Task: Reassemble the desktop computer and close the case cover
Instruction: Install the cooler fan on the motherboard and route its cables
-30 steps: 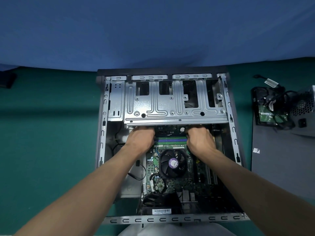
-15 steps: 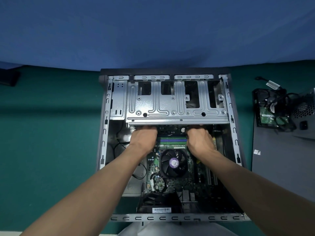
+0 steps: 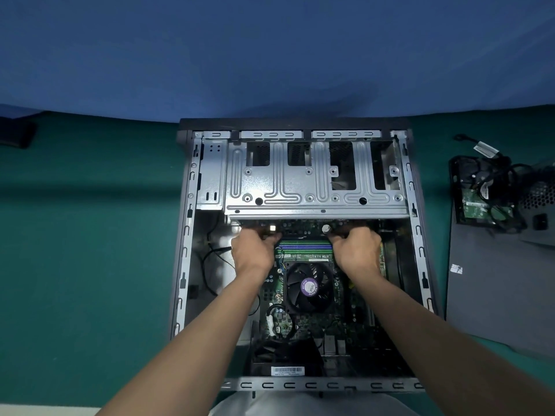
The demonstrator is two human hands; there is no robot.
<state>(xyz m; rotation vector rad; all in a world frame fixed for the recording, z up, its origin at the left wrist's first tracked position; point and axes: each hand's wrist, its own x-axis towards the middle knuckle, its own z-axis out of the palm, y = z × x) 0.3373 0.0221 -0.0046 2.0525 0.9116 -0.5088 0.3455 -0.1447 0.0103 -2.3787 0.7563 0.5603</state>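
Inside, the open case (image 3: 186,235) shows green motherboard (image 3: 300,322), black fan (image 3: 309,288), silver cage (image 3: 300,187).

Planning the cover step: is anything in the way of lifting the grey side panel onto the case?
Yes. A hard drive with cables and a power supply lie on the far end of the side panel.

The open desktop case (image 3: 186,235) lay flat on the green table (image 3: 90,265), its motherboard (image 3: 300,324) and black CPU fan (image 3: 309,288) exposed. The silver drive cage (image 3: 315,187) spanned its far end, its near edge held by the left hand (image 3: 255,253) and right hand (image 3: 357,253). The dark case cover (image 3: 492,295) lay flat just to the right.
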